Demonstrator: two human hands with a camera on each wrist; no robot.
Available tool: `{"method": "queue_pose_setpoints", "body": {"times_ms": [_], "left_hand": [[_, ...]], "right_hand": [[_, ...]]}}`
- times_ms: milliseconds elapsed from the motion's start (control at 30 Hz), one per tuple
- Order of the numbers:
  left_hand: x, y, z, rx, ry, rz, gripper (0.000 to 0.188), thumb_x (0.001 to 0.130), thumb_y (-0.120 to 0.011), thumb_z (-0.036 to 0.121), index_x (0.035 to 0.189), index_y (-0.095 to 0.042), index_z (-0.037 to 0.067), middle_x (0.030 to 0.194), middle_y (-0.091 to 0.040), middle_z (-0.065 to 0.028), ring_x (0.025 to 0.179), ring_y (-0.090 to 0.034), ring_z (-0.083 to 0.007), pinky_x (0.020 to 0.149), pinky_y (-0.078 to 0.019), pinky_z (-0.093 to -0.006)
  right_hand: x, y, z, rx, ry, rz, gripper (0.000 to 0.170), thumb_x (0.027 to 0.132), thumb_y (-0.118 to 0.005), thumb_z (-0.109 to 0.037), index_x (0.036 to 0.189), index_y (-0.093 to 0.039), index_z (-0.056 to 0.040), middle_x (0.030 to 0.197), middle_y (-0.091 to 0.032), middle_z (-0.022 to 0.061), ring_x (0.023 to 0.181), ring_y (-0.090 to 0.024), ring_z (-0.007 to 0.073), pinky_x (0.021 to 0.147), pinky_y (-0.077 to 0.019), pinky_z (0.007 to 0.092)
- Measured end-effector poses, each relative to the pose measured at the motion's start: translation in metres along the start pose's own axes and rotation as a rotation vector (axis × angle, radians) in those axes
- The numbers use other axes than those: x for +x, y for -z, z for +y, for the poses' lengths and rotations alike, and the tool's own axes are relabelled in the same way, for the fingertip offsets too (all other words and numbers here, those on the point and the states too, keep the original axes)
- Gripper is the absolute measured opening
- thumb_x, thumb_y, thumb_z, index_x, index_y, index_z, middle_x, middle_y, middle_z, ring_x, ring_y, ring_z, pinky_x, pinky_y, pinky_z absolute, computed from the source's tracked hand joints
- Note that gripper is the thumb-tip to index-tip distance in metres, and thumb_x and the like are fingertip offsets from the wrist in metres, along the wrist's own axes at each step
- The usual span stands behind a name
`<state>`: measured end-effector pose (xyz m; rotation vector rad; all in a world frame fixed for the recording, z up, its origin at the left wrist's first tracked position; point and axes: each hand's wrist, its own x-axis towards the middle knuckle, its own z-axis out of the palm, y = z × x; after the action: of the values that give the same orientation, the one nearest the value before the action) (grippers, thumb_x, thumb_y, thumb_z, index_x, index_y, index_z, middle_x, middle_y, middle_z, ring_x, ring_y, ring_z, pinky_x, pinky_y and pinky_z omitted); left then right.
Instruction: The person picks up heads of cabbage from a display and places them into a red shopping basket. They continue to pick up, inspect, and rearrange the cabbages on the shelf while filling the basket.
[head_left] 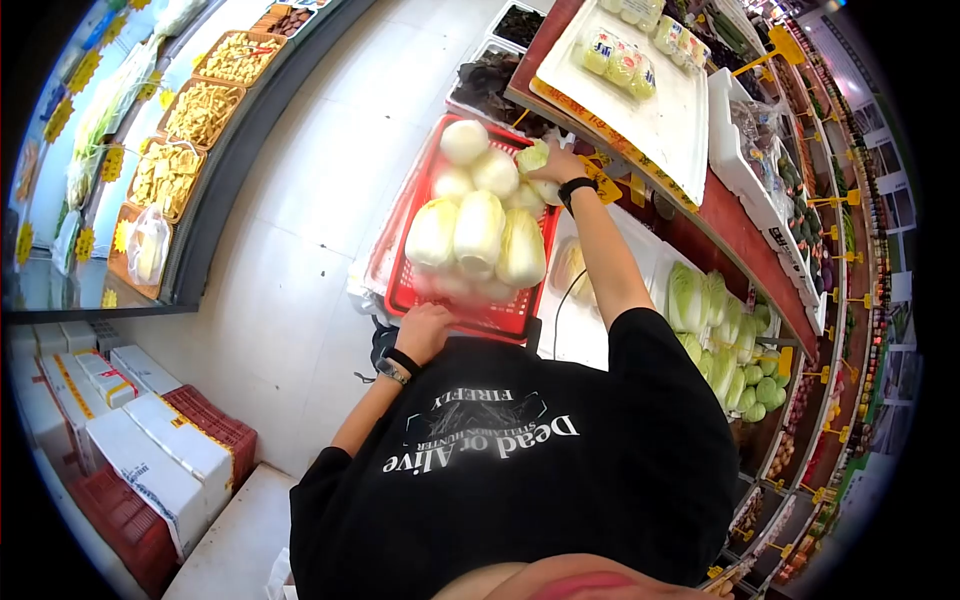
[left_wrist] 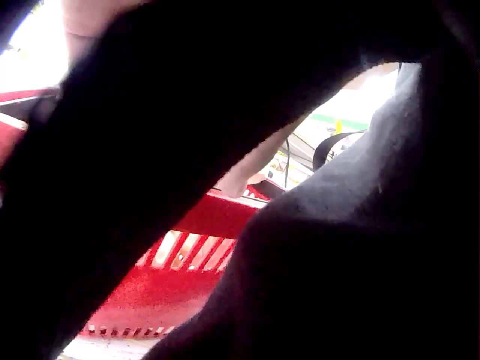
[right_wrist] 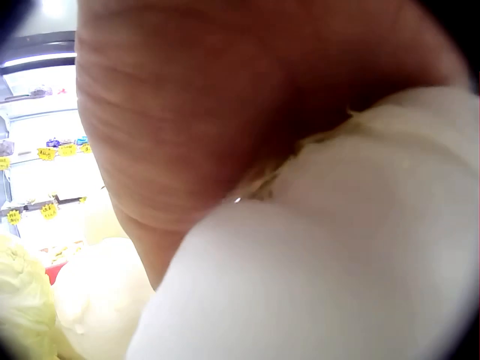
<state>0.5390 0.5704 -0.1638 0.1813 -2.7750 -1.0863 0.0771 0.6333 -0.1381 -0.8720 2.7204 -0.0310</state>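
Note:
A red plastic crate (head_left: 397, 270) holds several pale Chinese cabbages (head_left: 480, 232), the nearest ones lying side by side. At its far right corner, my right hand (head_left: 562, 165) grips a cabbage with a yellow-green leafy end (head_left: 532, 156). The right wrist view has the palm (right_wrist: 180, 97) pressed against a smooth white cabbage (right_wrist: 322, 247); the fingertips are hidden. My left hand (head_left: 425, 333) grips the crate's near rim by its left corner, its fingertips not clearly visible. Dark cloth fills most of the left wrist view, with the slotted red crate wall (left_wrist: 199, 225) behind it.
Right of the crate, a white surface (head_left: 585, 335) leads to stacked cabbages (head_left: 705, 310). A raised shelf with a white tray (head_left: 670, 120) overhangs beyond my right arm. Dark produce (head_left: 487, 82) lies past the crate; at left stand a display counter (head_left: 215, 200) and white boxes (head_left: 160, 460).

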Motion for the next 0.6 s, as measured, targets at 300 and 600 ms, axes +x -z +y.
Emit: {"method": "queue_pose_setpoints", "body": {"times_ms": [300,600], "left_hand": [[0.006,-0.005,-0.002,0.051,0.066,0.007,0.018,0.07,-0.076,0.009,0.086,-0.068,0.011,0.094,-0.064,-0.0063,0.096,-0.059,-0.0285,0.084,-0.0462,-0.042],[0.007,-0.002,-0.008,0.124,-0.005,-0.078,0.029,0.072,-0.077,0.014,0.101,-0.074,0.016,0.097,-0.065,-0.0028,0.101,-0.056,-0.0261,0.086,-0.0428,-0.0404]], "right_hand": [[-0.047,0.015,0.006,0.169,0.011,0.087,0.106,0.059,-0.082,-0.063,0.135,-0.047,0.0017,0.133,-0.048,0.0326,0.117,-0.057,0.0429,0.099,-0.0484,0.0452],[-0.06,-0.012,0.016,0.346,0.166,0.508,0.085,0.062,-0.081,-0.049,0.13,-0.051,-0.0087,0.123,-0.055,0.022,0.109,-0.061,0.0385,0.09,-0.0518,0.0469]]}}
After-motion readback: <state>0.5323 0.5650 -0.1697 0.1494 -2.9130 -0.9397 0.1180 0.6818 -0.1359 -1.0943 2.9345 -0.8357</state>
